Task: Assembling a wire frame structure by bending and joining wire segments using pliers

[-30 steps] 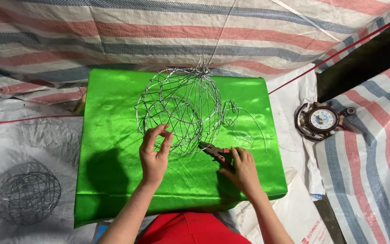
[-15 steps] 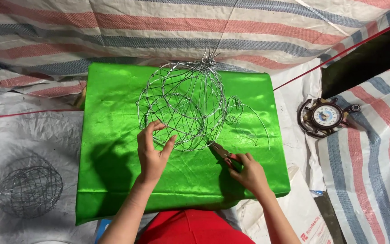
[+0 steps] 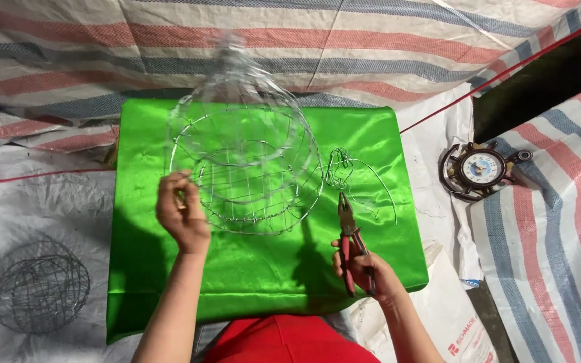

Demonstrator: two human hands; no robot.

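A round wire cage [image 3: 247, 151] of thin silver wire is tilted up over a shiny green cloth [image 3: 263, 269]. My left hand [image 3: 181, 214] grips the cage's left rim and holds it up, so its open side faces me. My right hand [image 3: 364, 269] holds red-handled pliers [image 3: 351, 238] with the jaws pointing up, apart from the cage, near the cloth's right side. A loose coil of silver wire [image 3: 347, 171] lies on the cloth just right of the cage.
A finished wire ball [image 3: 35, 288] lies on the white sheet at lower left. A small round clock in a dark wheel-shaped frame [image 3: 480, 169] sits at the right. Striped tarpaulin [image 3: 304, 40] covers the back and right. A thin red cord [image 3: 479, 91] runs diagonally.
The left hand has lifted and turned the wire cage up from the cloth. The right hand has drawn the pliers back from the cage toward me.
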